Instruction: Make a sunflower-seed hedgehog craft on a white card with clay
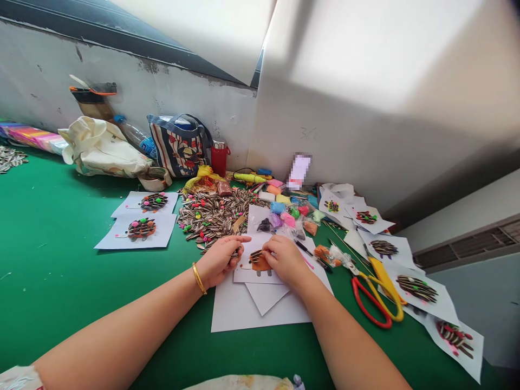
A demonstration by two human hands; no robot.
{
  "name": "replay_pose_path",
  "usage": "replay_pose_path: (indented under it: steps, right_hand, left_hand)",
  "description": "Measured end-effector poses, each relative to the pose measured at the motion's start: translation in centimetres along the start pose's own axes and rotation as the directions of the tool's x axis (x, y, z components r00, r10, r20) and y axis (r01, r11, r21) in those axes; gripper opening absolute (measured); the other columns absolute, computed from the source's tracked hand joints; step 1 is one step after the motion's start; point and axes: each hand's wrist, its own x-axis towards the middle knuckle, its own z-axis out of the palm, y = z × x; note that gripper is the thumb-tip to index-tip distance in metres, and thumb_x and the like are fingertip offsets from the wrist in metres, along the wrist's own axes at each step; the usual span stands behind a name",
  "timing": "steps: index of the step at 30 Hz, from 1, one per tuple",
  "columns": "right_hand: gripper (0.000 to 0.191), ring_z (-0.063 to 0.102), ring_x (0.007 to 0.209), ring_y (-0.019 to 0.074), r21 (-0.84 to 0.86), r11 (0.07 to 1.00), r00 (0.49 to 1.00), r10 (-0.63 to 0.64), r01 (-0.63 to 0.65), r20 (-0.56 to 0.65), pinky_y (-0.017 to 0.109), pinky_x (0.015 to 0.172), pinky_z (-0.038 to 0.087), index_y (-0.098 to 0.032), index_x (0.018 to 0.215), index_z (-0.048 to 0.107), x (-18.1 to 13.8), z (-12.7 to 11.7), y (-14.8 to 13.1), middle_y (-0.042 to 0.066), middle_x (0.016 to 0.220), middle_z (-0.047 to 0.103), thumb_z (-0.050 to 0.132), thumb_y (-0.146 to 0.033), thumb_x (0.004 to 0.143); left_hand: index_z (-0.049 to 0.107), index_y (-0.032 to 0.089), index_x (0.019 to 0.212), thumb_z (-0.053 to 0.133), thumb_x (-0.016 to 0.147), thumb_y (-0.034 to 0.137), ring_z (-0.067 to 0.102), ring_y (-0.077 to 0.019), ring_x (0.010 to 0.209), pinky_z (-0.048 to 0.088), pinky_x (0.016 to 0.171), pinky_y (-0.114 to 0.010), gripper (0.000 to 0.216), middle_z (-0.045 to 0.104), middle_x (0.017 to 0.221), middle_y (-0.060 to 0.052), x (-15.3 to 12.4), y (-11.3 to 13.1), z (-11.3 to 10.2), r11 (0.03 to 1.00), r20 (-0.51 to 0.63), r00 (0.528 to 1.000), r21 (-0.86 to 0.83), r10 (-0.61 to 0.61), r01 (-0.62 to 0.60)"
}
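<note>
A white card (240,276) lies in front of me on loose white sheets (227,314). On it is a hedgehog shape of orange clay (260,264) with grey feet and striped sunflower seeds stuck on its back. The fingers of my right hand (286,261) are pinched down on the hedgehog's back; whatever they hold is hidden. My left hand (221,260), with a gold bangle at the wrist, is curled round several sunflower seeds, its index finger stretched to the right. Behind the hands spreads a big pile of sunflower seeds (219,211) mixed with coloured beads.
Bagged clay pieces (288,219) lie behind the card. Red and yellow scissors (371,298) and a yellow comb-like tool (385,279) are at right. Seed hedgehog cards (439,309) line the right edge; two more cards (162,238) lie left. Bags (181,146) and a red flask (219,158) stand by the wall.
</note>
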Motion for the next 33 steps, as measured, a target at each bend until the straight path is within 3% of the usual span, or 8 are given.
replay_pose_path:
  steps: [18, 33]
  right_hand:
    - [0.01, 0.051, 0.082, 0.0179, -0.221, 0.97, 0.995, -0.098, 0.102, 0.03, 0.03, 0.072, 0.033, -0.018, 0.081, 0.067, -0.03, 0.2, -0.19, 0.005, 0.084, 0.061, 0.059, -0.014, 0.087]
    - [0.008, 0.053, 0.088, 0.0193, -0.136, 0.988, 0.996, -0.077, 0.072, -0.036, 0.032, 0.078, 0.035, -0.021, 0.089, 0.068, -0.2, 0.06, 0.36, 0.004, 0.087, 0.062, 0.06, -0.018, 0.088]
  left_hand:
    - [0.061, 0.012, 0.114, 0.054, 0.076, 0.017, 0.034, -0.0024, 0.04, 0.019, 0.038, -0.015, 0.039, 0.048, 0.065, 0.004, 0.2, -0.15, -0.04, 0.999, -0.012, 1.0, 0.033, -0.007, 0.007]
    - [0.061, 0.011, 0.112, 0.05, 0.076, 0.015, 0.031, -0.003, 0.039, 0.016, 0.036, -0.016, 0.038, 0.048, 0.063, 0.004, 0.1, -0.2, 0.31, 0.998, -0.011, 1.0, 0.061, 0.001, 0.0]
